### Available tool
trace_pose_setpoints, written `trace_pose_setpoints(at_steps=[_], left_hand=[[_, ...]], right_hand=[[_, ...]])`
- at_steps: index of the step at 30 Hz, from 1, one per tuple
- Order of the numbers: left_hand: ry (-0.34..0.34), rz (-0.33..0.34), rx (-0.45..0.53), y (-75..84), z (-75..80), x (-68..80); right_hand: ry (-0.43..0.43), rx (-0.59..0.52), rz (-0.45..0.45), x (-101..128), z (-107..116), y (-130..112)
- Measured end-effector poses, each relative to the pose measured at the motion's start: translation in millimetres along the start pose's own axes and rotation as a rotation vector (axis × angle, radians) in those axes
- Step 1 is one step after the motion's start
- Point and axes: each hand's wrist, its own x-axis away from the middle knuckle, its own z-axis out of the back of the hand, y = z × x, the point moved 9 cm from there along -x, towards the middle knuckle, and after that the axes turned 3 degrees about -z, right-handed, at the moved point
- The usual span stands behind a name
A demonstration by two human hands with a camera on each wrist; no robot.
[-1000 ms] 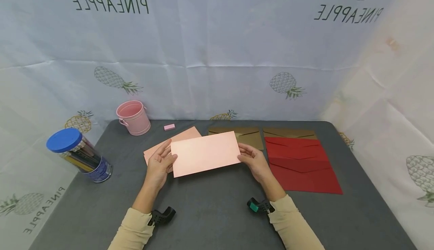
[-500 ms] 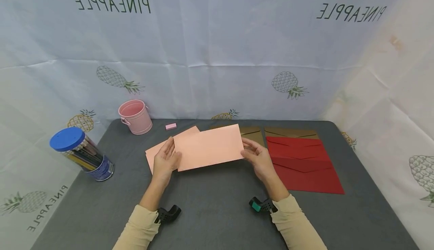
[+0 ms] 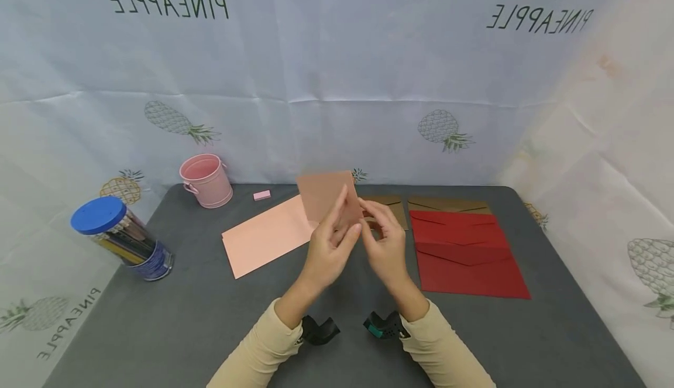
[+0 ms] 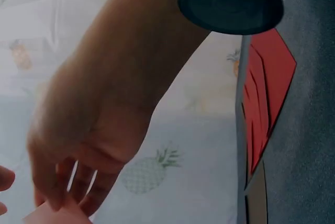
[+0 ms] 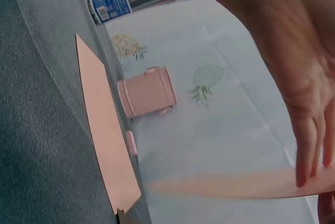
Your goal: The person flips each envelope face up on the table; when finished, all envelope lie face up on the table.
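In the head view both hands hold a pink sheet of paper (image 3: 323, 192) upright above the table, doubled over so it looks about half as wide. My left hand (image 3: 327, 253) pinches its right-hand end between thumb and fingers. Close beside it, my right hand (image 3: 387, 246) grips the same end, fingertips near the left thumb. In the left wrist view a corner of the pink sheet (image 4: 60, 214) shows under the left fingers. The right wrist view has the sheet (image 5: 251, 185) nearly edge-on at the right fingertips. More pink paper (image 3: 268, 239) lies flat behind, to the left.
Red envelopes (image 3: 468, 253) lie overlapped on the right, with gold envelopes (image 3: 447, 205) behind. A pink bucket (image 3: 207, 183) and a small pink block (image 3: 261, 195) stand at the back left. A blue-lidded tub of pencils (image 3: 126, 239) leans at the left edge.
The pink sheet was held out flat by its two ends. My left hand has carried the left end rightward to the right hand, bending the sheet over on itself and standing it up.
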Motion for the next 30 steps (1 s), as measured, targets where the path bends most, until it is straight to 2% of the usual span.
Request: trace_pose_setpoints(at_steps=[3,7,10,15,18,21,23,26,30], left_hand=[[0.048,-0.040,0.015,5.5,0.9,-1.3],[0.097,0.006,0.087,-1.8,8.9,0.4],[0.136,0.094,0.128,-13.3,18.4,2.9],[0.151,0.174,0.093,-29.8,29.6,6.8],[0.164,0.224,0.095,-44.2,34.3,8.9],[0.197,0.287,0.135,-61.6,41.4,10.4],[0.220,0.335,0.174,-74.1,46.8,11.9],[0.232,0.410,0.198,-93.1,54.8,15.7],[0.218,0.520,0.212,-119.8,59.9,22.6]], right_hand=[[-0.066,0.068,0.097,0.0,-13.9,-12.3],[-0.169,0.144,0.197,3.4,-25.5,-20.5],[-0.258,0.161,0.212,7.3,-31.3,-16.3],[-0.382,0.131,0.163,12.3,-31.7,-1.2],[-0.369,0.123,0.098,8.9,-19.2,6.6],[-0.266,0.149,0.029,1.7,5.3,23.8],[-0.181,0.170,-0.044,-1.0,26.3,44.0],[-0.097,0.140,-0.251,1.6,54.5,87.6],[-0.093,-0.024,-0.593,17.5,74.8,141.1]])
